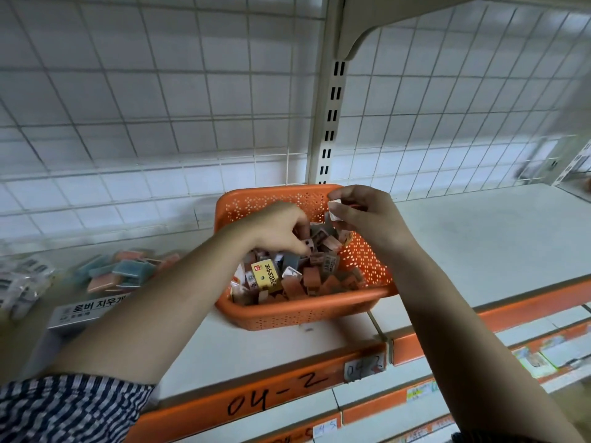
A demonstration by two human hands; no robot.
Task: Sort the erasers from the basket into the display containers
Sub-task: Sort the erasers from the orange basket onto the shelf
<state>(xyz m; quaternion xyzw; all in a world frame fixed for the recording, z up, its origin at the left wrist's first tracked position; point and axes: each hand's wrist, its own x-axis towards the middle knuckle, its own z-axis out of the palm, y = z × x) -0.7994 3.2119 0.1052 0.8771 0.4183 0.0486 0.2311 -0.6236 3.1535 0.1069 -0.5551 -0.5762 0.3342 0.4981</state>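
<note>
Erasers [287, 276] lie heaped in the orange basket [307, 314], which stands on the shelf [479, 238] close to its back edge. We think two things could go wrong. Our left hand [278, 228] reaches into the heap and could flick some pieces over the rim. The small white eraser [334, 212] could slip, because our right hand [364, 215] only pinches it with the fingertips, above the basket's far right corner. The left fingers curl down among the erasers; whether they grip one, we cannot tell. The display containers [121, 273] are at the shelf's left end.
</note>
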